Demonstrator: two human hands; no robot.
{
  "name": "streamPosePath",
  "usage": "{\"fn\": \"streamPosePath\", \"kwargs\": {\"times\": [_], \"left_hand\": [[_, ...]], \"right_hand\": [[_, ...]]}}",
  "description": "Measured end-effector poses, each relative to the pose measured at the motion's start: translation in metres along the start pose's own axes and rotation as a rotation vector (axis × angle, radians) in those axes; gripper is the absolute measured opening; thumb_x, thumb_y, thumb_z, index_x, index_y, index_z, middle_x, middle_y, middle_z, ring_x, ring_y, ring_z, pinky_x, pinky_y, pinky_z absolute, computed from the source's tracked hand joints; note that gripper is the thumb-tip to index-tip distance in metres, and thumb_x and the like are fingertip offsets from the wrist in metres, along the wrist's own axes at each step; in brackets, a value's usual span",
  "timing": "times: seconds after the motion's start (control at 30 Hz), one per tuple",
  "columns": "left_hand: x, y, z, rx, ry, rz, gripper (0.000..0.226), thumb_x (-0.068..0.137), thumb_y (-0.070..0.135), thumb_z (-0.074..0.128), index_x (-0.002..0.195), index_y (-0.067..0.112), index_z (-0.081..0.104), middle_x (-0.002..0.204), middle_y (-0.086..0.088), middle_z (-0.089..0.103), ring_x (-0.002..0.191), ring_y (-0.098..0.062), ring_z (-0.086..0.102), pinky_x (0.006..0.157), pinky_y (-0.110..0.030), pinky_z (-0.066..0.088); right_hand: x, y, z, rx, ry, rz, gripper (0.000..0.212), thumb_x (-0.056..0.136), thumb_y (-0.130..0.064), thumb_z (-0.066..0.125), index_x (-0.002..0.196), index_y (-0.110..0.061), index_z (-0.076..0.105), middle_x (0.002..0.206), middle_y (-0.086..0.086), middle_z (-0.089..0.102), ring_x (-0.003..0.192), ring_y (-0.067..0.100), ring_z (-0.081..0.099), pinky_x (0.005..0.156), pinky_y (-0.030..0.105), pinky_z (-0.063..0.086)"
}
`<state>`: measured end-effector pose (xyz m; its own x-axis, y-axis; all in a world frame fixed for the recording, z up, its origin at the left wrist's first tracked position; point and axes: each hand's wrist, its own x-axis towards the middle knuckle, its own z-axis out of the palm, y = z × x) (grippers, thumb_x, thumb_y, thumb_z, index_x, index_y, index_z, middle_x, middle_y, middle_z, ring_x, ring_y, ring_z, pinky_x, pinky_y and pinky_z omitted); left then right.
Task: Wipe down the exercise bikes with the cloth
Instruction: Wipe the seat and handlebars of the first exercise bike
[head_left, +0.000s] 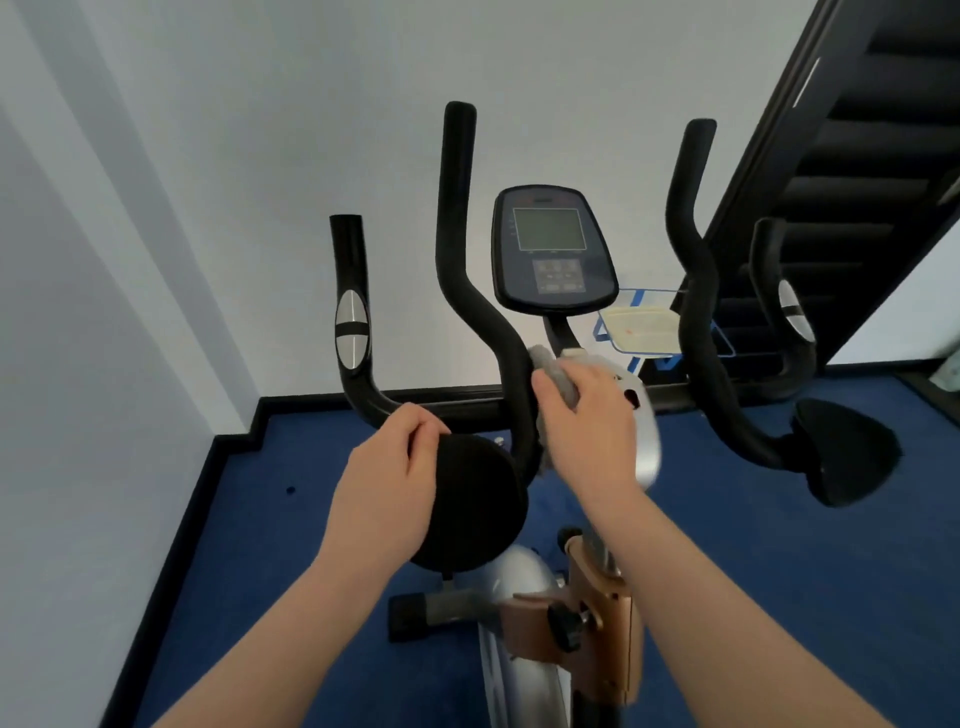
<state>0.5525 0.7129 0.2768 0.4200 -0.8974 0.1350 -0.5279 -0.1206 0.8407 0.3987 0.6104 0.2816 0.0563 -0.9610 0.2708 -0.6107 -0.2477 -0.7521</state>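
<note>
Below the screen (553, 249), the right hand (587, 415) squeezes the cloth (556, 371) against the bar (511, 358); the left hand (387, 493) grips the pad (467, 504), probably steadying it.

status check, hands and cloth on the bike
Left hand gripping round black pad. Right hand holding grey cloth against inner left handlebar. Nothing in the way.
</note>
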Motion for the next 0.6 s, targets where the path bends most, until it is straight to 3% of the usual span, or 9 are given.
{"fn": "streamPosePath", "kwargs": {"times": [0.1, 0.17, 0.27, 0.33, 0.43, 0.5, 0.6], "left_hand": [[0.001, -0.002, 0.0, -0.087, 0.011, -0.007, 0.025, 0.099, 0.028, 0.046, 0.083, 0.034, 0.063, 0.081, 0.021, 0.064, 0.084, 0.004, 0.058, 0.064, -0.011, 0.041], [0.003, -0.003, 0.001, -0.118, 0.029, -0.009, 0.025, 0.098, 0.025, 0.049, 0.082, 0.034, 0.066, 0.081, 0.021, 0.066, 0.084, 0.003, 0.059, 0.065, -0.006, 0.039], [0.002, -0.004, 0.003, -0.14, 0.066, 0.003, 0.022, 0.096, 0.024, 0.053, 0.082, 0.034, 0.067, 0.082, 0.022, 0.066, 0.084, 0.003, 0.06, 0.068, -0.005, 0.039], [-0.002, -0.004, 0.004, -0.145, 0.099, 0.017, 0.02, 0.096, 0.024, 0.054, 0.085, 0.036, 0.066, 0.083, 0.022, 0.066, 0.083, 0.001, 0.06, 0.07, -0.007, 0.041], [-0.012, -0.009, 0.007, -0.148, 0.146, 0.042, 0.018, 0.098, 0.027, 0.051, 0.095, 0.038, 0.066, 0.088, 0.022, 0.066, 0.086, 0.001, 0.062, 0.073, -0.012, 0.046], [-0.018, -0.012, 0.011, -0.164, 0.19, 0.066, 0.02, 0.098, 0.029, 0.047, 0.101, 0.038, 0.065, 0.093, 0.023, 0.066, 0.09, 0.002, 0.062, 0.076, -0.014, 0.047], [-0.021, -0.014, 0.015, -0.195, 0.224, 0.077, 0.022, 0.096, 0.031, 0.044, 0.102, 0.038, 0.064, 0.095, 0.024, 0.065, 0.092, 0.001, 0.062, 0.075, -0.016, 0.048]], "right_hand": [[-0.008, -0.002, -0.001, 0.162, 0.068, -0.129, 0.03, 0.095, -0.037, 0.056, 0.12, -0.024, 0.065, 0.101, -0.01, 0.055, 0.094, -0.005, 0.051, 0.078, 0.004, 0.036], [-0.002, -0.01, -0.005, 0.134, -0.022, -0.316, 0.034, 0.097, -0.037, 0.051, 0.128, -0.026, 0.061, 0.099, -0.011, 0.05, 0.092, -0.002, 0.048, 0.082, 0.01, 0.038], [0.011, -0.026, -0.003, -0.319, -0.27, -0.664, 0.034, 0.102, -0.031, 0.042, 0.131, -0.028, 0.06, 0.102, -0.006, 0.048, 0.096, 0.01, 0.041, 0.09, 0.03, 0.031], [0.027, -0.03, -0.011, -0.447, -0.453, -0.784, 0.035, 0.101, -0.031, 0.043, 0.133, -0.03, 0.057, 0.104, -0.006, 0.05, 0.098, 0.011, 0.04, 0.09, 0.028, 0.025], [0.053, -0.036, -0.028, -0.41, -0.657, -0.846, 0.034, 0.091, -0.036, 0.06, 0.125, -0.031, 0.063, 0.099, -0.013, 0.056, 0.094, 0.007, 0.049, 0.086, 0.023, 0.031], [0.055, -0.044, -0.017, -0.392, -0.693, -0.832, 0.031, 0.084, -0.035, 0.07, 0.114, -0.03, 0.066, 0.097, -0.013, 0.059, 0.092, 0.008, 0.055, 0.085, 0.025, 0.039], [0.041, -0.058, 0.014, -0.261, -0.752, -0.759, 0.028, 0.085, -0.029, 0.07, 0.111, -0.025, 0.061, 0.098, -0.008, 0.056, 0.093, 0.011, 0.052, 0.087, 0.031, 0.042]]}}
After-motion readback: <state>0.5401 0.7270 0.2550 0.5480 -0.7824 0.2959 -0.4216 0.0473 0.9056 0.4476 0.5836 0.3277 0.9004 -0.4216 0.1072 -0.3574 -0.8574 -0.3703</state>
